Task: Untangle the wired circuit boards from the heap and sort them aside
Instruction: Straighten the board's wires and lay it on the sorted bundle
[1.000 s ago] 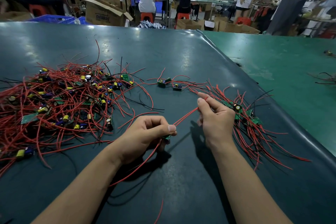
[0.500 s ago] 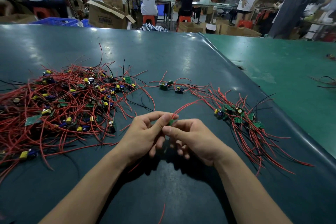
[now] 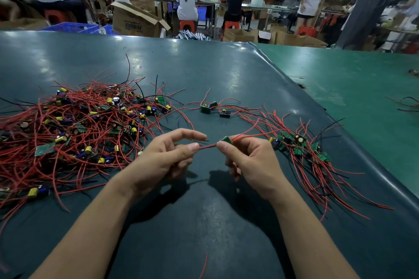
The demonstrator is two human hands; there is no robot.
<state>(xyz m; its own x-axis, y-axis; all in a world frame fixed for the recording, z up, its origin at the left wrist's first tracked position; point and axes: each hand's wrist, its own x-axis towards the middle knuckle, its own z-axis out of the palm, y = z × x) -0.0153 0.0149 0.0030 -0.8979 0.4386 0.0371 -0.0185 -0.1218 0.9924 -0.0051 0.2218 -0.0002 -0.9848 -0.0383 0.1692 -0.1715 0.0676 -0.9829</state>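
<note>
- Small green circuit board (image 3: 226, 140) pinched in right hand (image 3: 251, 163) fingertips, lifted above the surface (image 3: 226, 70), between heap (image 3: 74, 129) and sorted pile (image 3: 301, 149).
- Left hand (image 3: 167, 156) pinching its red wire (image 3: 207, 146) between thumb and forefinger.
- Likely light; board rigid, leads limp and snag-prone. Best held by board edges.
- Long axis roughly left-right, leads trailing both ways.

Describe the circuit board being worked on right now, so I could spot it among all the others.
Start at the dark green table, with a big tangled heap on its left and a smaller sorted bunch on its right. Between them, the right hand pinches a small green board, and the left hand pinches its red wire. It is the only board off the table.
</note>
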